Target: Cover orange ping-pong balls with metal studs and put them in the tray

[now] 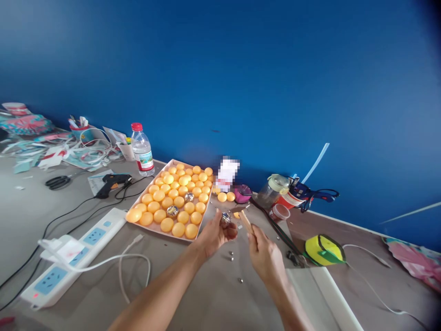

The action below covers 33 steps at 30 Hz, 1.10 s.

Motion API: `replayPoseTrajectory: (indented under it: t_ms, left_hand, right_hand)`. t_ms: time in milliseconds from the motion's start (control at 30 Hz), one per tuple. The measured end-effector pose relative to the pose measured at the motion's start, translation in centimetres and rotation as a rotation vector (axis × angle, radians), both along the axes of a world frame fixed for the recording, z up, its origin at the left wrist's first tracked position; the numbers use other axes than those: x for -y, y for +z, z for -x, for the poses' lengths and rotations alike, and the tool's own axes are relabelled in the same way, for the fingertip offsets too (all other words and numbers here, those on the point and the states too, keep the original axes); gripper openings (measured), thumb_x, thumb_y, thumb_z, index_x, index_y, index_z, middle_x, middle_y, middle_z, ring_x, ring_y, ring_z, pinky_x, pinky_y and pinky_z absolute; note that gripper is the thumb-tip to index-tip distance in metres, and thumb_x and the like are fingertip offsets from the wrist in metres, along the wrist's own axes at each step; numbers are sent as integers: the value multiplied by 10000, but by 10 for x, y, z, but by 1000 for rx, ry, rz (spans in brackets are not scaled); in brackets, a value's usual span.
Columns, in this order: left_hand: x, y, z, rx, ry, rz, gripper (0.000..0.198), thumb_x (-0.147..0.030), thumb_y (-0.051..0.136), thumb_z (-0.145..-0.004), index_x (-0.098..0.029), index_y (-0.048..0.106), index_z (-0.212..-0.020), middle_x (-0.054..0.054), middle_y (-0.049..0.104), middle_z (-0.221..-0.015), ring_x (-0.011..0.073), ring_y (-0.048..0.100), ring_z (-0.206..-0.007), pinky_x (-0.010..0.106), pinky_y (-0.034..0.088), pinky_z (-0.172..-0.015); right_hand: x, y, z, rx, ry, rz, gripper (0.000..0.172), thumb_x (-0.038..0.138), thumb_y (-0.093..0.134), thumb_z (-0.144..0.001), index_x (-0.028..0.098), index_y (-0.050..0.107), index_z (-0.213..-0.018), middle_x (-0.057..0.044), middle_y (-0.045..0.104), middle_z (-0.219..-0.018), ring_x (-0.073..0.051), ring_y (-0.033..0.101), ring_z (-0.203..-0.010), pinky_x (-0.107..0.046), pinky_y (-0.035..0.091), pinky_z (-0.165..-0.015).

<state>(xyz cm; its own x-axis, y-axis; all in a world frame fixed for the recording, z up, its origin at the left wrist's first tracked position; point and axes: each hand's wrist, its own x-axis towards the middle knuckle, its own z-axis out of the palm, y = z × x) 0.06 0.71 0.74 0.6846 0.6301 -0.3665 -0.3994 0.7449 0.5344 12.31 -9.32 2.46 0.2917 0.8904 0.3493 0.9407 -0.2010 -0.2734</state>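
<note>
My left hand (215, 234) is closed around a small ball covered in silver studs (225, 219), held just above the table. My right hand (264, 255) pinches a thin wooden stick (245, 220) whose tip points toward that ball. Left of my hands lies a shallow tray (203, 220) filled with several orange balls (174, 201); two silver-studded balls (172, 211) sit among them. A few loose orange balls (225, 196) lie behind my hands. Small silver studs (240, 280) are scattered on the table below my hands.
A white power strip (74, 250) with cables lies at the left. A black glue gun (112, 181), scissors (57, 182) and a water bottle (142, 151) stand behind it. A yellow tape measure (324, 250), jar (274, 188) and red cup (289, 198) are at the right, against a blue wall.
</note>
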Motion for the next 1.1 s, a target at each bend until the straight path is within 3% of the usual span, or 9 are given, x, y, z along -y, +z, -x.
replayPoseTrajectory:
  t_ms: [100,200,400,600,800,1000,1100]
  left_hand:
    - [-2,-3,-1,-31,88,12,382,-524,442,-832,-158,494,-737,29,588,-650,116,555,-514,289,470,-620]
    - [-5,-7,-2,17,97,7,322,-487,491,-819,-167,479,-779,9,570,-669,110,540,-512,296,469,-627]
    - [-5,-6,-1,90,83,14,146,-328,518,-811,-189,475,-815,4,569,-741,132,569,-576,315,463,-648]
    - [-6,-4,0,46,127,50,239,-379,465,-855,-159,480,-764,23,567,-697,109,529,-561,279,445,-648]
    - [-6,-8,-1,18,124,-10,328,-470,510,-810,-170,444,-695,27,573,-672,110,524,-540,278,443,-626]
    - [-3,-12,-2,36,92,-40,323,-469,509,-813,-162,478,-720,4,535,-631,90,481,-497,274,437,-603]
    - [-3,-12,-3,60,98,-74,321,-476,516,-807,-161,493,-750,14,546,-670,91,489,-527,271,438,-613]
  right_hand:
    - [0,3,-5,-34,2,-28,291,258,337,-886,159,571,-1030,-80,685,-873,-166,630,-658,-233,406,-559]
    - [3,10,-4,-79,34,-50,273,265,354,-884,166,567,-1024,-59,679,-838,-158,622,-640,-228,411,-554]
    - [11,26,4,-125,80,-298,249,286,368,-886,150,553,-982,-52,640,-733,-145,585,-613,-230,428,-578]
    - [8,12,9,-36,118,-5,232,233,374,-875,188,571,-988,-32,669,-754,-149,596,-561,-228,385,-496]
    - [6,17,8,-84,71,-275,286,287,357,-890,143,549,-1046,-67,649,-752,-162,602,-634,-240,433,-574]
    - [3,1,5,-45,76,-57,271,239,358,-876,168,583,-1008,-57,677,-775,-157,607,-572,-230,399,-501]
    - [3,3,1,-90,46,-211,281,272,361,-884,144,564,-1029,-80,668,-796,-165,615,-645,-238,428,-573]
